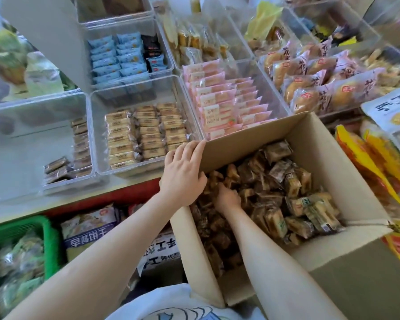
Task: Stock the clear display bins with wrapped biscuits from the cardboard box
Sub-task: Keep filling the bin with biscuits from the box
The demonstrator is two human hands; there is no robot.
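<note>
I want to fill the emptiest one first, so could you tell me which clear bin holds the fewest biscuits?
The front-left clear bin: only a few dark packets along its right side, the rest bare, unlike its fuller neighbours.

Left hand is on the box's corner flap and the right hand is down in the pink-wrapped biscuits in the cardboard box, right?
Not quite. The head view shows the right hand down among brown-wrapped biscuits in the cardboard box; the pink packs sit in a clear bin behind it. The left hand is on the box's corner flap, as you said.
</note>
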